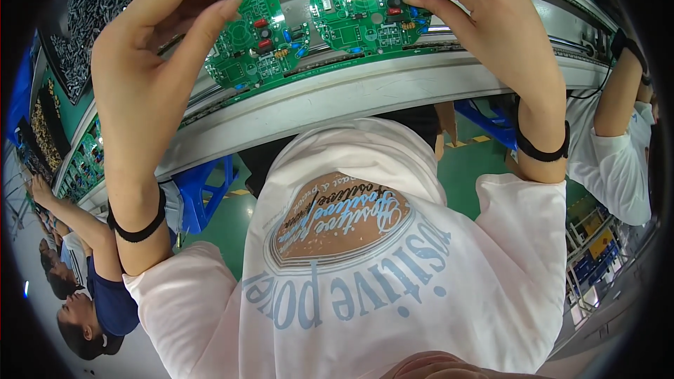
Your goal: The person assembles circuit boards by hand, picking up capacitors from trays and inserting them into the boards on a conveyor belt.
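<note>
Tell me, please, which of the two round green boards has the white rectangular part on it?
The right board, under the right hand: a white rectangular part sits near its left edge. The left board shows none.

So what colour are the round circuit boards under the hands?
Green, seen in the head view: the round circuit boards carry small red and blue parts.

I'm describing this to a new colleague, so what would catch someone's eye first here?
Two round green circuit boards, the left board and the right board, sit on a pale conveyor rail at the top. The left hand pinches the left board's edge, and the right hand fingers the right board. Below, a pale pink shirt fills the middle.
</note>
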Tool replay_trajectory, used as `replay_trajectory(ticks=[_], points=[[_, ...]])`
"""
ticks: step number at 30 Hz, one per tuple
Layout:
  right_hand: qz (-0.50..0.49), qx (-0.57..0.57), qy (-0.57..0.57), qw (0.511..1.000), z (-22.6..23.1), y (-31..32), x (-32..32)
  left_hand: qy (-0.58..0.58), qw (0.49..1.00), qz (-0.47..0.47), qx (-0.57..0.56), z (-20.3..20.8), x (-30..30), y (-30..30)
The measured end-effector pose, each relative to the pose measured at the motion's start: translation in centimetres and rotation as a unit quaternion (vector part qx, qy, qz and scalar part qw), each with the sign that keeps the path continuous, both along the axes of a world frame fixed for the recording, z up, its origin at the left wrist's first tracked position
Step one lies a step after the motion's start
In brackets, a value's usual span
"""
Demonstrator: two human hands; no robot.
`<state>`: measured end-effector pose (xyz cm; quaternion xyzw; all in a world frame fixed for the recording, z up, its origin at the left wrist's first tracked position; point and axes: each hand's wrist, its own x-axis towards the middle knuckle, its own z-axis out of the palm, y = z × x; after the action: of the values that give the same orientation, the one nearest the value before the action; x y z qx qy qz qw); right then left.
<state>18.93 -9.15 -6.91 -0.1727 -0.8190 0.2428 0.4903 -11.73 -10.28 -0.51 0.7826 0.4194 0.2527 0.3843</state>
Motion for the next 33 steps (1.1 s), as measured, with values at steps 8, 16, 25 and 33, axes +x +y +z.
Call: replay_trajectory(ticks=[8,16,25,33], points=[[0.011,0.052,0.063,0.997,-1.7,0.5,0.1,-0.041,0.987,0.039,-0.148,-1.3,-1.5,0.4],[-0.097,-0.121,-0.182,0.971,2.5,-1.8,0.9,-0.092,0.953,0.054,-0.282,-1.8,-1.8,0.6],[-0.182,-0.157,-0.369,0.898,3.3,-2.5,1.5,-0.107,0.966,-0.015,-0.236,-2.4,-2.3,1.0],[-0.244,-0.138,-0.353,0.893,6.0,-3.9,0.0,-0.007,0.991,0.004,-0.132,-0.8,0.9,1.4]])
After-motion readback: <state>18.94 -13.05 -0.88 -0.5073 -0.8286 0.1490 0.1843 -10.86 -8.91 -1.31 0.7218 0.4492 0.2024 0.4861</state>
